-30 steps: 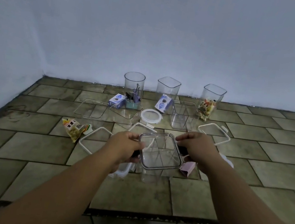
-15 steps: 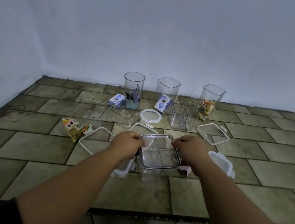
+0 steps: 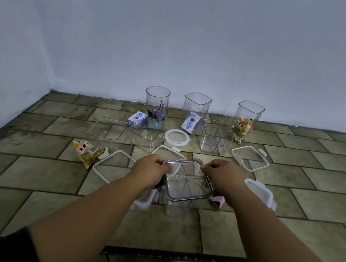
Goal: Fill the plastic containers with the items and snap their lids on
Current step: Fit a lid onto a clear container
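A clear square container (image 3: 178, 207) stands near the front of the tiled counter, with a dark-rimmed clear lid (image 3: 189, 181) lying on its top. My left hand (image 3: 151, 170) grips the lid's far left corner and my right hand (image 3: 220, 176) grips its far right corner. What the container holds cannot be made out. At the back stand a round container (image 3: 157, 99), a square container (image 3: 196, 105), and a third container (image 3: 247, 119) holding colourful sweets.
Loose white-rimmed lids lie around: a round lid (image 3: 176, 138), a square lid (image 3: 250, 157), a large lid (image 3: 111, 164) at left, another lid (image 3: 263, 192) at right. A snack bag (image 3: 86, 152), blue boxes (image 3: 138, 119), binder clips (image 3: 154, 115) and an empty container (image 3: 213, 136) sit further back.
Both hands have slid from the lid's sides towards its far corners. The lid and container stay in place.
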